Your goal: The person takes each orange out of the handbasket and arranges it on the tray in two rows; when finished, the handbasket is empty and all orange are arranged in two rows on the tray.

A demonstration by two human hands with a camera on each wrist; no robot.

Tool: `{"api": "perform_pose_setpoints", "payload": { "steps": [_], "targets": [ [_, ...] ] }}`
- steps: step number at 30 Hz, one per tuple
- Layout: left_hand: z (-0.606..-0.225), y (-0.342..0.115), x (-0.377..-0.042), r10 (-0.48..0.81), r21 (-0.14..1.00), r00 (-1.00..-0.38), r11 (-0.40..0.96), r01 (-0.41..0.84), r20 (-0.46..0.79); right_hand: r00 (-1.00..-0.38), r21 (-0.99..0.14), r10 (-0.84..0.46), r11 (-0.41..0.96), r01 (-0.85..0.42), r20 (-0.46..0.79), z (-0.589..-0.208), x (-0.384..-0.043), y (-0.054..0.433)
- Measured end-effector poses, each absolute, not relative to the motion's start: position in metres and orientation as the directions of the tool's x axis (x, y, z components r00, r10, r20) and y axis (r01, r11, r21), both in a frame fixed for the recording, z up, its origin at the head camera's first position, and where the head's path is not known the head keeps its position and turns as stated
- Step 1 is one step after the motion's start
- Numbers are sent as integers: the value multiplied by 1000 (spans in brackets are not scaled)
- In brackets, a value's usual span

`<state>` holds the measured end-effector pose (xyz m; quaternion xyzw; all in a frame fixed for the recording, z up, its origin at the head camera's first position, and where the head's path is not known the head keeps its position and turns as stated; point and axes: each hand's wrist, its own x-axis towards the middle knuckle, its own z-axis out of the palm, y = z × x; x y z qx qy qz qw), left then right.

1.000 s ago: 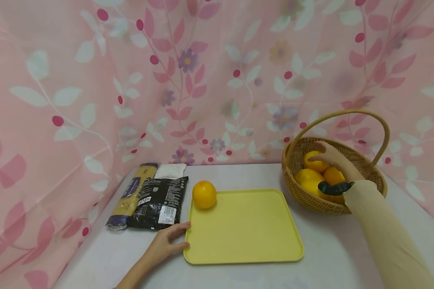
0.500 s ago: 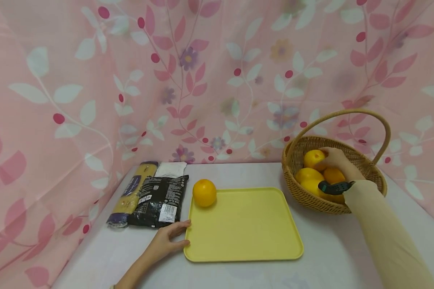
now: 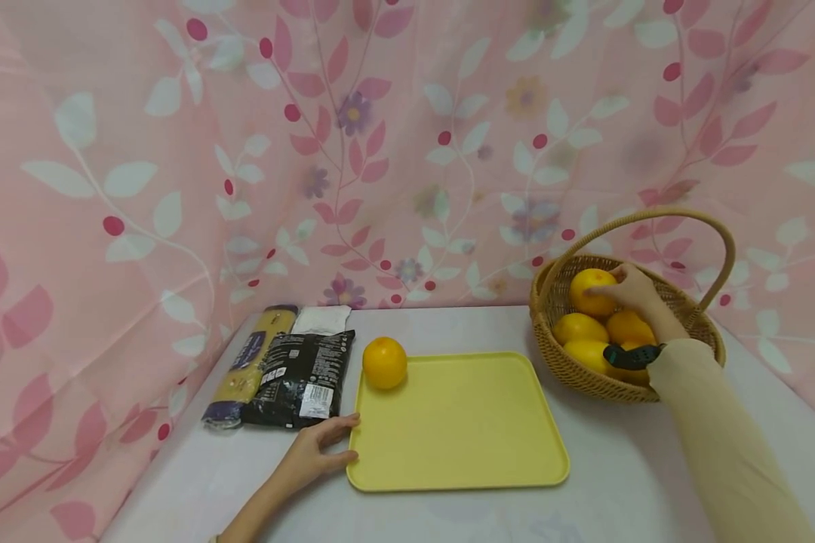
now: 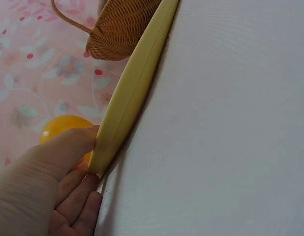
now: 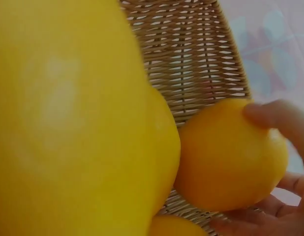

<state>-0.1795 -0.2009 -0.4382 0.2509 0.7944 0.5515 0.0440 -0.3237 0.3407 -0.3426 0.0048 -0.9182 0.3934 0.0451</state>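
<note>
My right hand [image 3: 635, 290] reaches into the wicker basket [image 3: 550, 354] and grips an orange [image 3: 592, 292] between thumb and fingers. In the right wrist view that orange [image 5: 230, 155] sits in the thumb and fingers, in front of the woven wall. Beneath the hand in the basket lie yellow fruits [image 3: 579, 329] and another orange [image 3: 628, 327]. My left hand [image 3: 309, 456] touches the left edge of the yellow tray [image 3: 462, 430], thumb and fingers spread apart along it. The left wrist view shows the thumb [image 4: 78, 142] against the tray's side. A second orange [image 3: 384, 363] rests at the tray's back left corner.
Left of the tray lie a black package [image 3: 302, 377], a yellow and purple packet [image 3: 251, 362] and a white packet [image 3: 321, 320]. The basket's tall handle [image 3: 652, 215] arches over it. A pink floral curtain [image 3: 407, 151] hangs behind the white table [image 3: 625, 467].
My right hand has closed round the orange in the basket, and it has risen slightly and appears larger. The left hand and the tray stay in place.
</note>
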Motion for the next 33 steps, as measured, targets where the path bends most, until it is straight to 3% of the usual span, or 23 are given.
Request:
{"api": "perform_pose_setpoints", "payload": {
  "steps": [14, 25, 33],
  "targets": [
    [-439, -200, -177, 443, 898, -873, 273, 346, 202, -995, -837, 68, 547, -22, 70, -321, -307, 330],
    [-437, -201, -177, 444, 896, -874, 281, 344, 196, -947, -905, 137, 362, -224, 289, -323, -290, 322],
    [-436, -202, -178, 445, 902, -877, 280, 329, 181, -959, -939, 97, 248, -238, 268, -318, -277, 317]
  ]
}}
